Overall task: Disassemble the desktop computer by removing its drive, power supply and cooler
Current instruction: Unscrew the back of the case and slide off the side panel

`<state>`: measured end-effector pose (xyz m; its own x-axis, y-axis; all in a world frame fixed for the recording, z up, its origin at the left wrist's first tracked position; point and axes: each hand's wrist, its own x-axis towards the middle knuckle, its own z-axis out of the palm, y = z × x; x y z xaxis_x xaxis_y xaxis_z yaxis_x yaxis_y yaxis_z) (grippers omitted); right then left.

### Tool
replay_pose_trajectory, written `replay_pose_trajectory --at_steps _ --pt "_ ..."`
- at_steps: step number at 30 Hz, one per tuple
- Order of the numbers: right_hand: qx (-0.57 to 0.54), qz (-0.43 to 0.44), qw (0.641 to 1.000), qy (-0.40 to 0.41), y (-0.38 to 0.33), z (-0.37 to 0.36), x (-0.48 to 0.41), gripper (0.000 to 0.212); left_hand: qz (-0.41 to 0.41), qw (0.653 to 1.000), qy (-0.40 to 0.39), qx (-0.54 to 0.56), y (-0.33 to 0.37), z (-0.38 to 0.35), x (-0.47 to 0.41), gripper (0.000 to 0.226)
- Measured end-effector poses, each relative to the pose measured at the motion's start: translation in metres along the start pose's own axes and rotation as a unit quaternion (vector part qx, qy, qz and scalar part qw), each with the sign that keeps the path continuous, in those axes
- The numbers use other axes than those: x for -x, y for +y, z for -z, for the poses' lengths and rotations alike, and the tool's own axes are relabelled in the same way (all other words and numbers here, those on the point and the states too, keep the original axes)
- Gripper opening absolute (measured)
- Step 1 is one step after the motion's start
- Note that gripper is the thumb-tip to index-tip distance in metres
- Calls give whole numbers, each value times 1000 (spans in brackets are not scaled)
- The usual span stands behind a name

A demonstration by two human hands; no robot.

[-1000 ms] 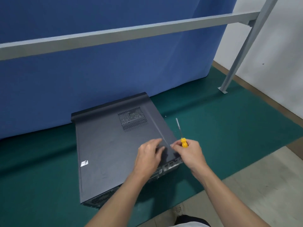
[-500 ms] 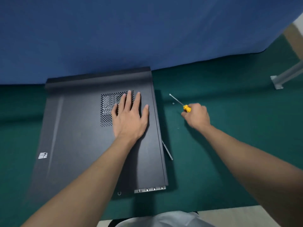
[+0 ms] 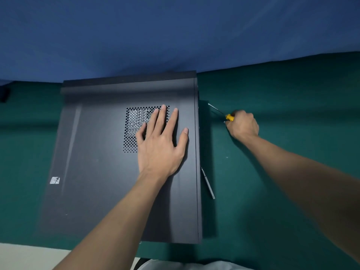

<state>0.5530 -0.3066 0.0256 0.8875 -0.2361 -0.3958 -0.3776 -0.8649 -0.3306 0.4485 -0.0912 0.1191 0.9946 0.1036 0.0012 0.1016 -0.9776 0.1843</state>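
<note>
left hand (image 3: 159, 145): released, fingers straight and spread, palm flat on the top panel, fingertips over the vent
right hand (image 3: 243, 125): clenched round the yellow-handled screwdriver with a thin steel shaft (image 3: 229, 117); the shaft points away towards the case's right edge, and I cannot tell whether the tip touches it
task thing: dark grey metal desktop computer case (image 3: 97, 172), lying flat on the green mat (image 3: 282, 90), far end against the blue cloth backdrop (image 3: 155, 36)
done: nothing visible; the top panel is still on and the case is closed
left: probably everything, i.e. free and slide off the panel, then take out the drive, power supply and cooler; all three are hidden inside
stage (judged): very start, working on the cover fixings along the right edge
count, hands: 2
count, screwdrivers: 1
count, cases: 1
count, perforated square vent grilles (image 3: 134, 131): 1
count, small white stickers (image 3: 54, 180): 1, near left of the panel
count, thin grey metal rods (image 3: 208, 183): 1, on the mat just beside the case's right edge
count, loose screws: cannot tell; the pale specks on the mat are too small
</note>
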Motion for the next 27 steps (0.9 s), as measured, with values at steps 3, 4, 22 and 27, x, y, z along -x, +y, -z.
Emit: replay_pose_trajectory --at_steps 3,4,22,27 --pt "-3 -12 1000 -12 -1 3 0 22 -1 1000 0 1 0 0 0 60" --pt "-15 -22 1000 -15 0 7 1 23 -2 1000 -1 2 0 0 0 61" --pt "-315 -26 948 29 10 21 208 22 -88 991 5 103 -28 16 76 45" --pt "-325 -18 944 49 -1 7 289 21 -129 983 -9 130 -53 23 134 44"
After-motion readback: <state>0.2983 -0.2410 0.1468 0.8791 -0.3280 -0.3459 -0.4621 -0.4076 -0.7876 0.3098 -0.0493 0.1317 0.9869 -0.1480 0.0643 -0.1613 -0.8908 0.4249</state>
